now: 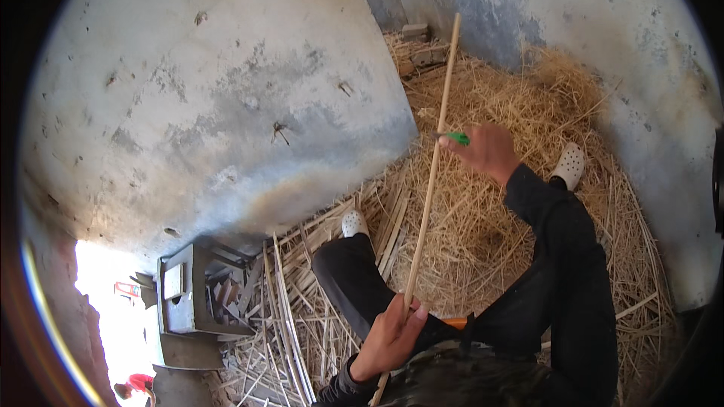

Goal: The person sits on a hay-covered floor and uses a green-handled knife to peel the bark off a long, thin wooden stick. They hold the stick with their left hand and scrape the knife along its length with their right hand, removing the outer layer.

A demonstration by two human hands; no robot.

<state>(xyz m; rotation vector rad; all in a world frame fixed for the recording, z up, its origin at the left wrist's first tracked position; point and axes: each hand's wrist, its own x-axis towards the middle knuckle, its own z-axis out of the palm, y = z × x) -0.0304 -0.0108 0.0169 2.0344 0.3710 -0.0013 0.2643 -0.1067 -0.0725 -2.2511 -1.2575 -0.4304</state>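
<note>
A: Where is the stick (pixel 427 207) held?
B: It is held in front of the body, above the straw (pixel 558 105), with its lower part gripped by the left hand (pixel 392 335).
A: How is its long axis set?
B: Lengthwise away from the body, leaned slightly to the right; the far end is seen against the grey wall (pixel 490 7), and the near end is carried past the left hand to the lower edge of the view.
A: And its look?
B: Pale yellow-tan, slender, smooth-looking and nearly straight, with little taper to be seen.
A: What of the fingers?
B: By the left ones the stick is wrapped, thumb laid along it. By the right hand (pixel 486 152) a green-handled tool (pixel 457 138) is clasped, its dark tip brought up to the stick; whether the stick is also touched by the right thumb cannot be told.
</note>
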